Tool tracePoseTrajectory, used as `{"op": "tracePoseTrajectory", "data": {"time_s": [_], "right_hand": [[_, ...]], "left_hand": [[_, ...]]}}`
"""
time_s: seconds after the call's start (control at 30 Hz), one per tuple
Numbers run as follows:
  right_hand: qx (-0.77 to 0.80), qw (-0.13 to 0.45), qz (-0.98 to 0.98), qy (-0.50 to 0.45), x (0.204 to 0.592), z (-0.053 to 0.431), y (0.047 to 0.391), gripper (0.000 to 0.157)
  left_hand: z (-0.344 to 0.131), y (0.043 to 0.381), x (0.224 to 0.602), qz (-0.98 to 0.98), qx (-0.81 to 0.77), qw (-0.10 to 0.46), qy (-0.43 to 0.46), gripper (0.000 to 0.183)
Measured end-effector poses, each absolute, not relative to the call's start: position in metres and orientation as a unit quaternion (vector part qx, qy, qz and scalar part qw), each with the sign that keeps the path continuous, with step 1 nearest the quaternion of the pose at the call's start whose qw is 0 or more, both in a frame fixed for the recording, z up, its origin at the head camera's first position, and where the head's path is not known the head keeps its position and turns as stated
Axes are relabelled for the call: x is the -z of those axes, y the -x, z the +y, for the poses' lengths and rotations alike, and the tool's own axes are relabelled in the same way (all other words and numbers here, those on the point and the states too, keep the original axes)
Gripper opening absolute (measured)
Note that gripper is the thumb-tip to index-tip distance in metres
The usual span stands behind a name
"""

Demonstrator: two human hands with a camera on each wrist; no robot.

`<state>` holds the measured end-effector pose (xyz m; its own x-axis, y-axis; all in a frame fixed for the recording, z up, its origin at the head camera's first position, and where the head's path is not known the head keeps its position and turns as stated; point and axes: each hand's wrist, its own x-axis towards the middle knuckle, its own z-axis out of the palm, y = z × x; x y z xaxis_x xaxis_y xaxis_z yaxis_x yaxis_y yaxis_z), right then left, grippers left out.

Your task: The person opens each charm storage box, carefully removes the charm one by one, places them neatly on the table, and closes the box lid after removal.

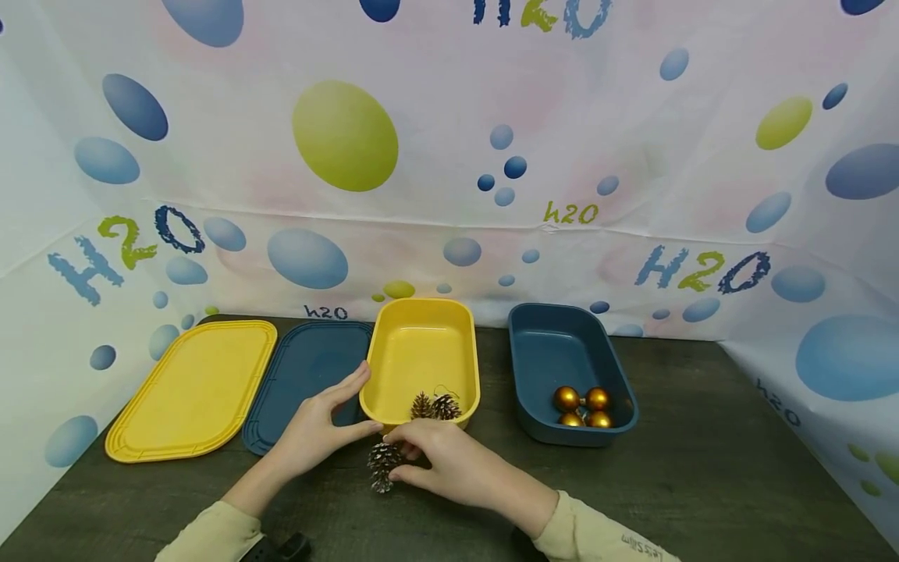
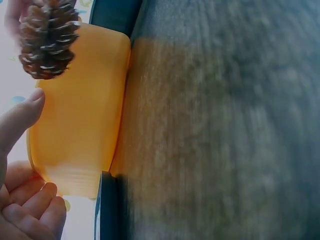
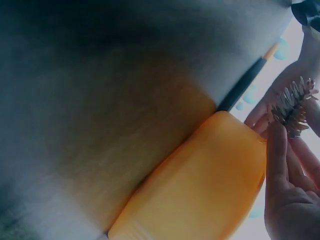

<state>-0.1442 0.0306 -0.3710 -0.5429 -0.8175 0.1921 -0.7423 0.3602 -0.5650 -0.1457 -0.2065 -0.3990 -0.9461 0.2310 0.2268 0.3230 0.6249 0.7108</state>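
A brown pine cone (image 1: 382, 464) with pale-tipped scales is pinched between the thumb and fingers of my right hand (image 1: 460, 467). It hangs just in front of the near wall of a yellow container (image 1: 421, 355). Two more pine cones (image 1: 435, 407) lie inside that container at its near end. My left hand (image 1: 316, 431) touches the container's near left corner, with its thumb at the front rim and extended fingers along the left side. From below, the left wrist view shows the held pine cone (image 2: 48, 40) above the left thumb.
Right of the yellow container stands a dark blue container (image 1: 562, 355) with several shiny gold balls (image 1: 598, 399) at its near end. To the left lie a dark blue lid (image 1: 316, 363) and a yellow lid (image 1: 193, 390). A printed white sheet (image 1: 435, 117) hangs behind the dark table (image 1: 702, 468).
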Motion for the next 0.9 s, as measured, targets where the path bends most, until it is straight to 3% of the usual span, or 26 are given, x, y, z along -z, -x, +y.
{"op": "tracePoseTrajectory", "data": {"time_s": [0.23,0.57,0.9], "right_hand": [[0.285,0.087,0.831,0.470,0.374,0.023,0.146,0.031],[0.207,0.064,0.853,0.475,0.376,0.014,0.148,0.030],[0.225,0.080,0.852,0.466,0.379,0.015,0.150,0.030]], "left_hand": [[-0.207,0.147,0.401,-0.895,0.413,0.055,0.158,0.082],[-0.207,0.146,0.400,-0.895,0.414,0.054,0.157,0.081],[-0.207,0.146,0.399,-0.895,0.414,0.051,0.156,0.081]]}}
